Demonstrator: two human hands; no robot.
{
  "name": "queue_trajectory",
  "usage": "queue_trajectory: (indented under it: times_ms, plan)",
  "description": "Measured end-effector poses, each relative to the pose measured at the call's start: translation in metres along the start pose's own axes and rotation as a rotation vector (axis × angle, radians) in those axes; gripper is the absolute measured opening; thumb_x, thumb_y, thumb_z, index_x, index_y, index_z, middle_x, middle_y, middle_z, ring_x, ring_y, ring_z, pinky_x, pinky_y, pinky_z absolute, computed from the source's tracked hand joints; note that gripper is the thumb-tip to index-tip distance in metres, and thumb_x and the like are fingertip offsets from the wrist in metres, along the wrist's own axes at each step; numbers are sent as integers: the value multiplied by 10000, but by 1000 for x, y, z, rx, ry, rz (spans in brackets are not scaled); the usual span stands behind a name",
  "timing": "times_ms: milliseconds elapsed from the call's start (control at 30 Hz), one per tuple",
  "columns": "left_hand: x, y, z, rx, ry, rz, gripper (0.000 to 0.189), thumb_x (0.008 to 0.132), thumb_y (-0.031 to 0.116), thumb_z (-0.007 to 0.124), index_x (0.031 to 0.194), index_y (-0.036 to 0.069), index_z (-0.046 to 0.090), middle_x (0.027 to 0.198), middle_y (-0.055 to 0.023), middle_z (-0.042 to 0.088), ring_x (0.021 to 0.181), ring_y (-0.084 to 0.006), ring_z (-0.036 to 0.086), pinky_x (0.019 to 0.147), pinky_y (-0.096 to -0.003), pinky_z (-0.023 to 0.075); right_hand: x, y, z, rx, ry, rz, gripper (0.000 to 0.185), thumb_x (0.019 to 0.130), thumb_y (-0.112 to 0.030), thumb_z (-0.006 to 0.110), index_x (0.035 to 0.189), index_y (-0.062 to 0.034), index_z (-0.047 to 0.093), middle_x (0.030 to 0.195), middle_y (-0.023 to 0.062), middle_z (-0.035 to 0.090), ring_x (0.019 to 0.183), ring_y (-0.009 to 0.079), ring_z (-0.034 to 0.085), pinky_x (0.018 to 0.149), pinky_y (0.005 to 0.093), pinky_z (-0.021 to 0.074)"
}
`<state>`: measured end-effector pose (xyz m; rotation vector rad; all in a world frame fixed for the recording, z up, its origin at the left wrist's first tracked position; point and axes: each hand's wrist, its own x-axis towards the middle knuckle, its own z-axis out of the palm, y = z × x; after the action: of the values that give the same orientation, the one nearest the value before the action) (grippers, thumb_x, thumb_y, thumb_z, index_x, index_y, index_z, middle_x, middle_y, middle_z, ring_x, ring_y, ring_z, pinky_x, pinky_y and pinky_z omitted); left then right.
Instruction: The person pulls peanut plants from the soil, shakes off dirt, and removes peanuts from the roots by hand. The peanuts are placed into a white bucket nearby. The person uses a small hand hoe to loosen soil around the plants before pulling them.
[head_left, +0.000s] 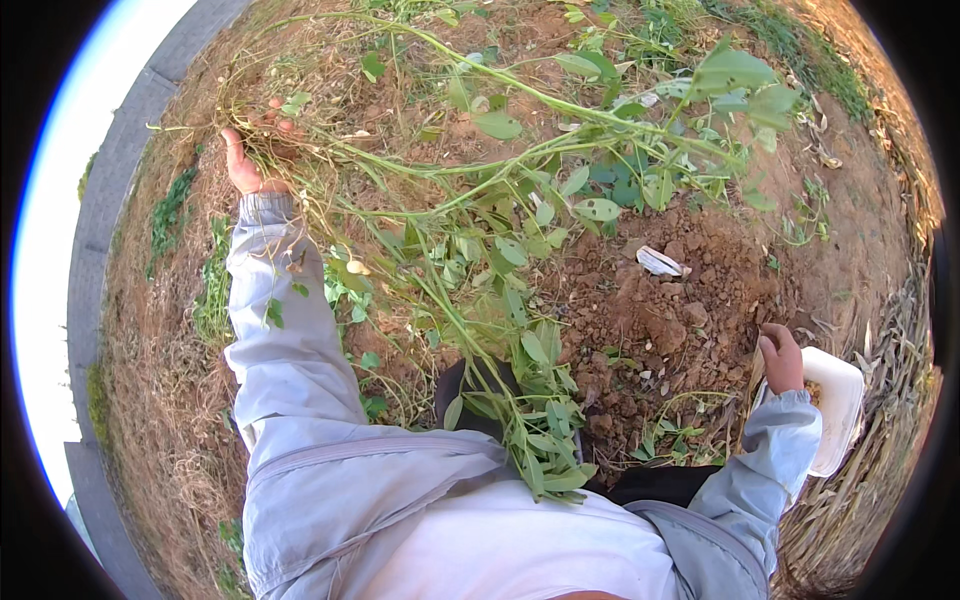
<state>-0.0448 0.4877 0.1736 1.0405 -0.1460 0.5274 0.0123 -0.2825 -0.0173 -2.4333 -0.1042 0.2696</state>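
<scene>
My left hand (255, 154), at the upper left, holds the root end of an uprooted peanut plant (450, 169). Its fingers are partly hidden by thin roots. The long green stems spread across the view to the right and down over my lap, and a pale peanut pod (357, 267) hangs below the roots. At the lower right, my right hand (781, 358) is beside the rim of a white plastic container (844, 405) with small tan items inside. Its fingers point down and are partly hidden, so whether they hold anything does not show.
Loose reddish soil clods (664, 322) lie in front of me, with a white scrap (662, 262) on them. Dry stalks (892, 420) line the right side. Low green plants and dry vines cover the ground at the left, beside a grey paved strip (112, 195).
</scene>
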Motion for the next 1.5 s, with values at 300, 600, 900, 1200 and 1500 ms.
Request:
queue_trajectory:
  times_ms: [300,600,900,1200,1500]
  plan:
    - [1,-27,39,-218,-123,-139,516,867,581,427,911,77,529,1153,-166,514,834,-311,545,762,-513,420,-3,0,-2,-29,40,-12,254,826,-95,567,1057,10,575,933,133,633,863,217,616,789,309,474]
    - [-8,-34,68,-433,-430,-175,434,866,513,495,992,107,578,1067,-134,526,804,-320,533,689,-486,452,-7,-50,-6,231,81,-24,211,873,-70,525,1067,-3,576,946,65,625,829,132,590,721,258,470]
    - [-4,-95,119,-590,-619,-236,403,884,476,494,1039,121,605,1081,-144,532,881,-306,547,726,-520,494,29,-220,5,724,-115,-466,181,897,-78,524,1055,-23,594,932,24,616,815,80,551,686,220,442]
    - [-10,-100,161,-399,-371,-401,532,901,557,372,1007,64,542,1126,-245,557,831,-362,609,737,-504,501,18,-231,21,837,-143,-447,203,905,-85,510,1090,-24,567,931,18,608,786,84,560,675,218,443]
    - [3,-96,152,190,21,-328,479,971,394,312,1220,2,432,1124,-205,586,883,-302,619,749,-404,525,-20,-200,-3,1077,36,-339,198,900,-48,496,1076,-15,580,928,47,615,752,83,545,628,211,433]
